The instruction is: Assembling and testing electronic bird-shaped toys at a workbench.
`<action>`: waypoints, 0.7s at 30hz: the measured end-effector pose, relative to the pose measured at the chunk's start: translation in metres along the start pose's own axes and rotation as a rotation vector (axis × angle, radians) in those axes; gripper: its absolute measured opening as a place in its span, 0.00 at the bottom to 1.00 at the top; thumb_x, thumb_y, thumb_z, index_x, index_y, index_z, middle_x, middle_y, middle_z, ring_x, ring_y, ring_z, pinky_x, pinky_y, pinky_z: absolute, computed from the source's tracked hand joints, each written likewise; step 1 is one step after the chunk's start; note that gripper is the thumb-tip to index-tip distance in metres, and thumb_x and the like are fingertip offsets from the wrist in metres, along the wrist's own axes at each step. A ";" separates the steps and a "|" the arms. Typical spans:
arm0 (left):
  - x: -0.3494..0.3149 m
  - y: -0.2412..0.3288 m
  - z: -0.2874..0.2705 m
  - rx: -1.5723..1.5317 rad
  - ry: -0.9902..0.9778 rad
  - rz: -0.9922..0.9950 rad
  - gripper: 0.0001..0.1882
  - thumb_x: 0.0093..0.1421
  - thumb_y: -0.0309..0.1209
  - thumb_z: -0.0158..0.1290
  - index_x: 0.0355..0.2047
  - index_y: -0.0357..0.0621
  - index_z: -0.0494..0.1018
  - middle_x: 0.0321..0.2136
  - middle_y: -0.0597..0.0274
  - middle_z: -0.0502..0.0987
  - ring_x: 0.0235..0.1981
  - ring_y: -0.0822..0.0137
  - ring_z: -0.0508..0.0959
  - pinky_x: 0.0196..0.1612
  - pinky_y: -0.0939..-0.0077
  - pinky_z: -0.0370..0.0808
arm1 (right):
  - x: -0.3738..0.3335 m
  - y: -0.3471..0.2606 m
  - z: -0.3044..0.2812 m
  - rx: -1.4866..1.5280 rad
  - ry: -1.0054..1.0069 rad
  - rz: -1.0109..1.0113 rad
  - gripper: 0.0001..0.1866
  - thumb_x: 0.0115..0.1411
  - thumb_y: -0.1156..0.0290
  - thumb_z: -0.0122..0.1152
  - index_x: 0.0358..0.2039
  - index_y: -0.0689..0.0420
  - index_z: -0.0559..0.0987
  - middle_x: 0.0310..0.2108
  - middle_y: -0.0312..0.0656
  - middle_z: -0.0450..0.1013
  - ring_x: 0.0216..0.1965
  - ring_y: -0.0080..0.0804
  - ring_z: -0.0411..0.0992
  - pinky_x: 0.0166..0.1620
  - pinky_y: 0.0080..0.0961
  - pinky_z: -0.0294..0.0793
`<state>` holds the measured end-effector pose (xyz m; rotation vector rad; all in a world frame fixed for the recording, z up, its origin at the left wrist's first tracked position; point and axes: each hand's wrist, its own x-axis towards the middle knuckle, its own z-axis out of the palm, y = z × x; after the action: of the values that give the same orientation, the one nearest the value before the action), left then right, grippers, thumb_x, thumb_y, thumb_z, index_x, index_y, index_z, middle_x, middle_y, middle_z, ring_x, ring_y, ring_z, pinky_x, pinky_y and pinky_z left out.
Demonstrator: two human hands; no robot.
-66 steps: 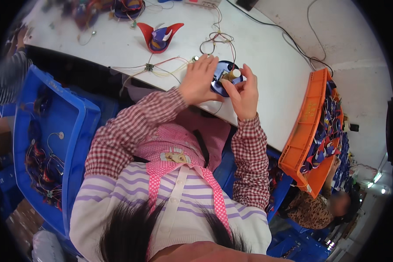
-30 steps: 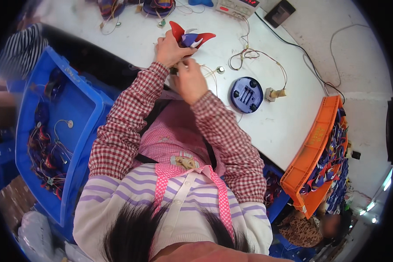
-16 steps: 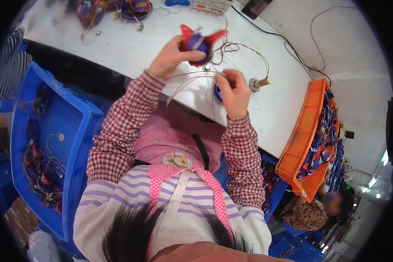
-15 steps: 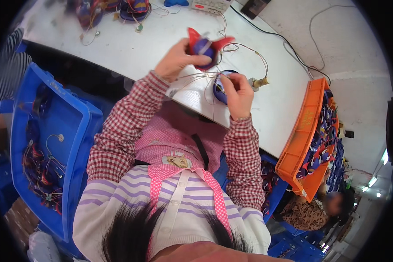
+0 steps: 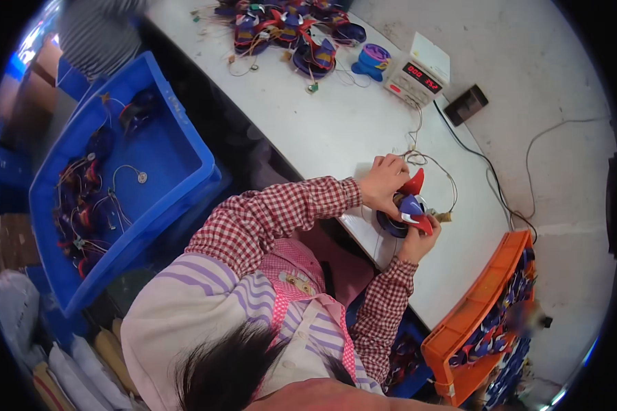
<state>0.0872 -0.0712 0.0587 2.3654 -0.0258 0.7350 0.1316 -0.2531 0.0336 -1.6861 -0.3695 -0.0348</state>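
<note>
– White table point(image 5: 343, 137) below, pale wall point(image 5: 569, 89) off right of the grip, a heap of toys point(image 5: 301, 34) far beyond it and left. What's just changed?

– Plenty! In the last half second the right hand point(image 5: 418, 245) leaves the wires it was pinching above the base point(image 5: 388, 225) and joins the left hand point(image 5: 384, 183) on the toy point(image 5: 409, 205). No wires show in the fingers now.

– And for the work, that means?

– Both hands on one piece, I'd say: toy and base handled as a pair. The toy is right in the grip, over the base. Are they touching? Can't tell, the fingers hide the join.

– How tight is the grip?

– Narrow on both sides! Left fingers close around the toy's far-left side; right thumb and fingers pinch low, beside the nearer red wing point(image 5: 420, 225).

– Close by?

– Cord point(image 5: 418, 159) looping just beyond the grip, fitting point(image 5: 445, 217) just right of it. Orange crate point(image 5: 480, 291) sits well apart, nearer the person and right.
</note>
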 end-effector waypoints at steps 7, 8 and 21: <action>0.025 0.019 -0.049 -1.417 -0.298 -0.216 0.28 0.37 0.28 0.63 0.41 0.37 0.66 0.35 0.59 0.73 0.35 0.68 0.72 0.40 0.78 0.71 | 0.008 -0.093 0.016 -0.001 -0.013 -0.221 0.15 0.58 0.74 0.57 0.46 0.60 0.69 0.42 0.43 0.69 0.40 0.31 0.68 0.46 0.22 0.68; 0.033 0.022 -0.052 -1.463 -0.258 -0.207 0.26 0.38 0.26 0.62 0.40 0.37 0.68 0.34 0.59 0.74 0.34 0.69 0.73 0.39 0.77 0.72 | 0.011 -0.105 0.020 -0.001 -0.017 -0.218 0.15 0.58 0.74 0.57 0.46 0.60 0.69 0.42 0.43 0.69 0.40 0.31 0.68 0.46 0.22 0.68; 0.063 -0.145 -0.408 -0.723 0.279 -0.306 0.18 0.49 0.24 0.57 0.43 0.41 0.72 0.34 0.60 0.78 0.33 0.68 0.78 0.38 0.82 0.73 | 0.012 -0.069 0.110 -0.216 -0.354 -0.206 0.15 0.57 0.68 0.58 0.43 0.61 0.71 0.39 0.40 0.65 0.37 0.28 0.64 0.40 0.19 0.66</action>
<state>-0.0347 0.2957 0.2638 1.5272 0.1607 0.7397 0.1045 -0.1363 0.0851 -1.8632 -0.8293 0.0759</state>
